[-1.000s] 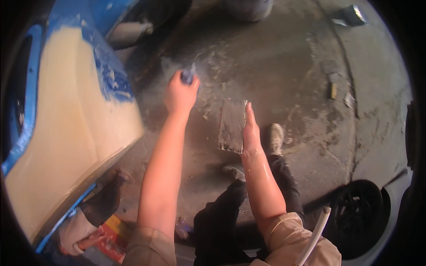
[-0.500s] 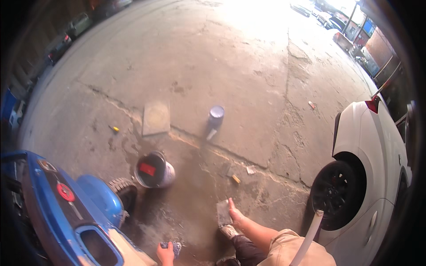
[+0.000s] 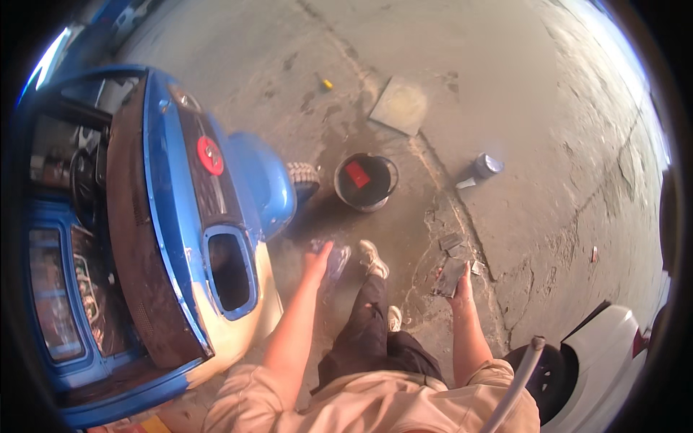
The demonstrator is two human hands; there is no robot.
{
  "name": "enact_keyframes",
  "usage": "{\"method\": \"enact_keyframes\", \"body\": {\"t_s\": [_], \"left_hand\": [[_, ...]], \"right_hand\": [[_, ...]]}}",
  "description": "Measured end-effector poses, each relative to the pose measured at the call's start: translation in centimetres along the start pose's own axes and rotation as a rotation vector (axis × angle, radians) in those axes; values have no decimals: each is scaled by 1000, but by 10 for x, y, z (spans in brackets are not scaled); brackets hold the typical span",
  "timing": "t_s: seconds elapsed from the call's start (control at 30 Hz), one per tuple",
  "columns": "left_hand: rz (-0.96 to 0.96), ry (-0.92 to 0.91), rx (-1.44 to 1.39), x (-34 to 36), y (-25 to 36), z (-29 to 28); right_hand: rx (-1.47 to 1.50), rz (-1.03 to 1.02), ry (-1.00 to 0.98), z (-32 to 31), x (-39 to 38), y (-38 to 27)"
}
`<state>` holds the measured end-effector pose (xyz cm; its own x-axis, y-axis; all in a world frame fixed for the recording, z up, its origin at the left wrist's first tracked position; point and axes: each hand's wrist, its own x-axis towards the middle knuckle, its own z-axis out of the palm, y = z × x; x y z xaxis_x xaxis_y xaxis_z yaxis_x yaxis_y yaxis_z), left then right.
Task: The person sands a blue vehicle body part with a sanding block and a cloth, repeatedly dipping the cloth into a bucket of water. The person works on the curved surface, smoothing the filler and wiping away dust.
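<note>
My left hand [image 3: 315, 264] is closed on a crumpled bluish-white cloth [image 3: 339, 258], smeared by motion. It is held out over the floor beside the blue car body [image 3: 164, 173], which has bare and beige patches along its near edge and a rounded opening in the side. Low on the right, my right hand [image 3: 463, 286] grips a flat, grey, rectangular sheet [image 3: 449, 278] by its edge, thumb on top. Neither hand touches the car.
Ahead stands a dark bucket [image 3: 367, 203] with a red block [image 3: 356, 174] in it, close to the car's tyre [image 3: 303, 177]. Farther off are a square board [image 3: 399, 105] and a bluish can [image 3: 488, 165]. Grey scraps [image 3: 452, 244] lie near a floor crack. A white car [image 3: 603, 346] stands at the right.
My view has swung left toward the blue car, showing more of it. The left hand has come farther out with the cloth; the right still holds the grey sheet.
</note>
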<state>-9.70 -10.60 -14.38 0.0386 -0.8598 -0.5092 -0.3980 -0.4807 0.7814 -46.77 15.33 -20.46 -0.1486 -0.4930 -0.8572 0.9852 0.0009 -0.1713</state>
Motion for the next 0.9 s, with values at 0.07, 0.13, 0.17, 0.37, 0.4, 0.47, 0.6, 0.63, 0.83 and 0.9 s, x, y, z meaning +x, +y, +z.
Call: {"method": "enact_keyframes", "body": {"t_s": [0.07, 0.13, 0.17, 0.37, 0.4, 0.47, 0.6, 0.63, 0.83, 0.9], "left_hand": [[-268, 78, -122, 24, -4, 12], [-302, 22, -258, 58, -5, 15], [-324, -9, -341, 73, -4, 25], [-388, -340, -621, 185, -17, 115], [-447, -319, -685, 214, -19, 148], [-406, -217, -491, 276, -45, 168], [-325, 19, -302, 328, -111, 208], [-313, 101, -242, 334, -111, 220], [-439, 186, -77, 386, -122, 271], [-494, 213, 1, 391, -154, 267]], "right_hand": [[-12, -25, 37, 25, -4, -6], [-46, -49, 25, 59, 10, -10], [-92, -56, 6, 70, 19, -16], [-489, -119, -116, 170, 94, 1], [-576, -67, -324, 175, 134, -9], [-568, -30, -118, 230, 202, 27], [-985, -181, -111, 258, 341, 101], [-1099, -234, -136, 267, 369, 112], [-1471, -288, -2, 244, 535, 101], [-1614, -217, 73, 231, 558, 120]]}}
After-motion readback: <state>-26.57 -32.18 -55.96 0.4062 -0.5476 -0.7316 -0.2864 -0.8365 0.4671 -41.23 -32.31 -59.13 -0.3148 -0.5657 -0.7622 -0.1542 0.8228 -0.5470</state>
